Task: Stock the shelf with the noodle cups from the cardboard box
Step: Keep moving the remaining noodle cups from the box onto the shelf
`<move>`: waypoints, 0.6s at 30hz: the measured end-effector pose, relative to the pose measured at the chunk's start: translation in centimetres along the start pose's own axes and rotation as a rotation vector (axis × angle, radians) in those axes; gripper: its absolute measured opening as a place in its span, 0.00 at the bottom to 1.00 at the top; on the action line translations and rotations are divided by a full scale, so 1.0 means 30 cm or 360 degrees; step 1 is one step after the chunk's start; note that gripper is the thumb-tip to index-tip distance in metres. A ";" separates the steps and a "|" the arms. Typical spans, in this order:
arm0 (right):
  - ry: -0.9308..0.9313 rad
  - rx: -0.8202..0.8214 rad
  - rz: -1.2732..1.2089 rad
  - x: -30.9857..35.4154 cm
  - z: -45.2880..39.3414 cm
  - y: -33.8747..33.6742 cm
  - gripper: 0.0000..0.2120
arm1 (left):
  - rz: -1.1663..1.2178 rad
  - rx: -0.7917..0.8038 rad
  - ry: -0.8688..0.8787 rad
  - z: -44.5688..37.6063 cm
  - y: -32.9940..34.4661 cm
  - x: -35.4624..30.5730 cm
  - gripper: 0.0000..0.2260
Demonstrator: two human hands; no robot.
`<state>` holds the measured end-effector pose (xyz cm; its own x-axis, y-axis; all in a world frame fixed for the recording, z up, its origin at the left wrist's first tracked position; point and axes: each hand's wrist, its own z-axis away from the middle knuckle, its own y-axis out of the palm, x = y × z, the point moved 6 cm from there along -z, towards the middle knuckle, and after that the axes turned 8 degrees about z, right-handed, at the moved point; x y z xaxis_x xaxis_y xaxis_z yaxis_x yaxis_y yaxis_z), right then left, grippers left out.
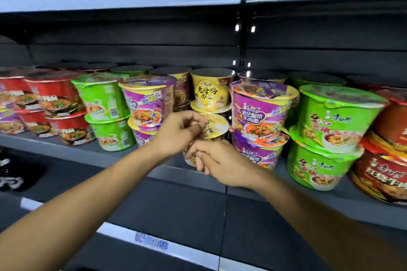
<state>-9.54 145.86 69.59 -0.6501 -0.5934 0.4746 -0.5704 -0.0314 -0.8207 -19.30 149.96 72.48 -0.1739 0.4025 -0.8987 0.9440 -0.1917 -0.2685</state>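
Two bare forearms reach in from the lower edge of the head view — no sleeves, cuffs or gloves show anywhere along them. The left hand point(179, 130) carries no ring, watch or band at the wrist, and the right hand point(217, 161) is equally plain — no jewellery, strap or marking on the fingers or the back. Both arms are slim and smooth, uncovered from the wrist down to where the frame cuts them off. The fingernails that show are short and unpainted.
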 end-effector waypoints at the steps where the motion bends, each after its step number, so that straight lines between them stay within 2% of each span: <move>1: 0.0026 0.0074 -0.0050 -0.009 -0.013 0.040 0.15 | 0.0012 -0.0001 -0.0025 0.018 -0.018 0.014 0.08; 4: 0.0100 0.0273 -0.0205 -0.026 -0.046 0.168 0.18 | 0.0037 0.0013 -0.0135 0.087 -0.079 0.069 0.11; 7: 0.0107 0.0437 -0.0290 -0.014 -0.072 0.304 0.16 | 0.0005 -0.0028 -0.0273 0.187 -0.155 0.153 0.13; 12: 0.0115 0.0777 -0.0402 0.054 -0.094 0.587 0.10 | -0.0071 -0.0287 -0.0564 0.419 -0.313 0.357 0.11; 18: 0.0296 0.1165 -0.0615 0.134 -0.067 0.986 0.11 | -0.0002 -0.0475 -0.1087 0.753 -0.488 0.694 0.10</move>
<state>-30.04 144.16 47.87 -0.5851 -0.2938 0.7559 -0.3426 -0.7553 -0.5588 -43.08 140.94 49.86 -0.2186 -0.2621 -0.9400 0.9628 0.0990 -0.2515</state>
